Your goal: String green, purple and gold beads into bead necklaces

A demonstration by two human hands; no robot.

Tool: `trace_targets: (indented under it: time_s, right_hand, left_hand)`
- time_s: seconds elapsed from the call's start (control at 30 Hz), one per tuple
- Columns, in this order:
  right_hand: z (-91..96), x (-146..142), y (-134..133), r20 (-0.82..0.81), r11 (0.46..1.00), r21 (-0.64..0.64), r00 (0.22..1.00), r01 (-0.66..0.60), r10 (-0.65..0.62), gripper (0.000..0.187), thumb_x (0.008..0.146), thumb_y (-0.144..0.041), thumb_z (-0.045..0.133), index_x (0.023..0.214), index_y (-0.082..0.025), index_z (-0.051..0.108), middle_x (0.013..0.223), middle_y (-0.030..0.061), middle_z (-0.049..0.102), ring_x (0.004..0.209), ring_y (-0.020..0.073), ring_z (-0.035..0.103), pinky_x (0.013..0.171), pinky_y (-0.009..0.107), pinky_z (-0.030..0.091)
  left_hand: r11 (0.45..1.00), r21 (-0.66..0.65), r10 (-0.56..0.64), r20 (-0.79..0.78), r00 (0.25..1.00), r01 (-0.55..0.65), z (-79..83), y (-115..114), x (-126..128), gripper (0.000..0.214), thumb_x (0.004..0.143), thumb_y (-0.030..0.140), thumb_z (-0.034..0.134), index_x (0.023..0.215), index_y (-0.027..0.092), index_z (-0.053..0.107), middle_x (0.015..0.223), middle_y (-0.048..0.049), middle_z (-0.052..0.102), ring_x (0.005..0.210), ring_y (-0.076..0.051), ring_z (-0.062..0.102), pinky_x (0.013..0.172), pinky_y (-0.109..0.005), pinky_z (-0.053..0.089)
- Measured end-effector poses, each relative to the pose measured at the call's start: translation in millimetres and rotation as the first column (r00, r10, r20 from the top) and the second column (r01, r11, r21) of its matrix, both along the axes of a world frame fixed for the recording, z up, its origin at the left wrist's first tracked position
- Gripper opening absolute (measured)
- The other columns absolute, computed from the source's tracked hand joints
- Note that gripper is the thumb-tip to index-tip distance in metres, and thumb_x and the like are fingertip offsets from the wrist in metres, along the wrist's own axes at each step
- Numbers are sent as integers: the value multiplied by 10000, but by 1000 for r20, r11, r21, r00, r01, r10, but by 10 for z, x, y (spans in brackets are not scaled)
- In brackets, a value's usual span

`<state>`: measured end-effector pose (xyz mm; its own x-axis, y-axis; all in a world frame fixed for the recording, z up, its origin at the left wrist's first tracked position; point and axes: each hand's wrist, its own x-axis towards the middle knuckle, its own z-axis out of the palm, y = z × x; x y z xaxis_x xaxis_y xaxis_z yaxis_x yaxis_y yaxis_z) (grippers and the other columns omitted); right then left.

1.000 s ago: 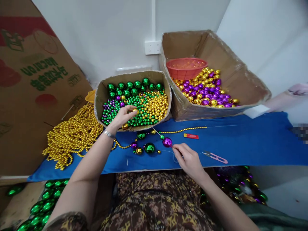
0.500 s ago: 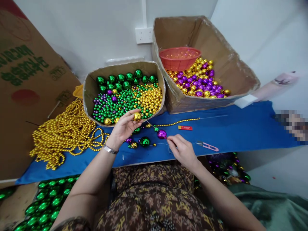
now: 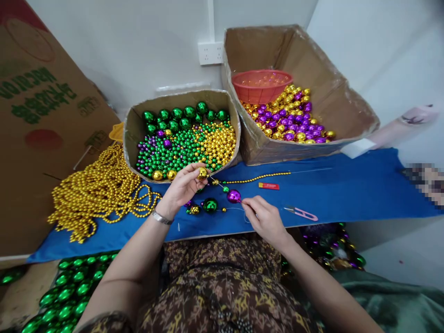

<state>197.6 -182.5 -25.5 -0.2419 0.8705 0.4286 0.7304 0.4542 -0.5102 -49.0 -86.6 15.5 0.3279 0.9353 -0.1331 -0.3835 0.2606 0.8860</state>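
My left hand [image 3: 185, 186] pinches a large gold bead [image 3: 202, 173] between thumb and fingers, just in front of the smaller box. My right hand [image 3: 263, 217] is closed on a thin string beside a large purple bead [image 3: 233, 196]. From the purple bead the string runs up left past a small green bead [image 3: 226, 189] towards the gold one. Below, on the blue cloth, lie a large green bead [image 3: 210, 205] and a smaller gold bead [image 3: 194, 209], partly strung with others. A gold bead strand [image 3: 258, 178] stretches to the right behind my hands.
A smaller cardboard box [image 3: 129, 138] holds green, gold and purple beads. The bigger box [image 3: 263, 155] contains gold and purple beads and a red basket [image 3: 260, 95]. Gold bead chains [image 3: 100, 189] are heaped at left. A lighter [image 3: 268, 186] and pink thread snips [image 3: 301, 213] lie at right.
My left hand has brought the gold bead slightly right and down, close to the string's end. My right hand keeps its grip. The whole view has shifted a little.
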Motion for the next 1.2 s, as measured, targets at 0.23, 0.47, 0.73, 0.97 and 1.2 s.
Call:
trace_targets:
  time_s: [0.23, 0.47, 0.73, 0.97, 1.2]
  right_hand:
    - [-4, -27, 25, 12, 1000, 16, 1000, -10, 9, 229, 991, -265, 426, 979, -195, 643, 850, 59, 655, 772, 159, 639, 718, 266, 494]
    - [-48, -28, 20, -48, 1000, -1, 999, -24, 24, 208, 984, -260, 436, 942, -204, 632, 835, 49, 656, 769, 158, 644, 701, 262, 500]
    - [-57, -55, 1, -54, 1000, 1, 998, -8, 8, 201, 984, -251, 431, 943, -202, 622, 836, 53, 665, 754, 160, 647, 686, 263, 494]
    - [-67, -72, -24, -89, 1000, 5, 996, -17, 18, 191, 976, -251, 442, 928, -202, 620, 820, 46, 658, 742, 153, 643, 687, 258, 496]
    - [-73, -100, -44, -118, 1000, -16, 993, -14, 12, 175, 974, -240, 445, 904, -207, 602, 812, 41, 643, 750, 156, 634, 690, 262, 486]
  left_hand:
    - [991, 119, -45, -126, 991, 60, -29, -111, 82, 342, 735, 283, 776, 1038, 173, 661, 966, -58, 686, 697, -102, 622, 566, -191, 476]
    - [976, 188, -66, -227, 972, 110, -98, -199, 145, 384, 728, 262, 776, 1085, 171, 668, 980, -60, 681, 694, -89, 599, 599, -197, 495]
    - [984, 150, -61, -201, 978, 92, -97, -231, 153, 394, 695, 284, 804, 1048, 166, 676, 879, -42, 674, 672, -99, 610, 567, -195, 481]
    - [976, 207, -10, -263, 965, 66, -101, -254, 141, 385, 712, 278, 795, 1064, 175, 680, 899, -42, 666, 694, -94, 590, 607, -197, 495]
    - [979, 196, -11, -259, 966, 64, -108, -279, 140, 380, 714, 281, 797, 1064, 184, 682, 906, -41, 674, 723, -99, 599, 623, -196, 490]
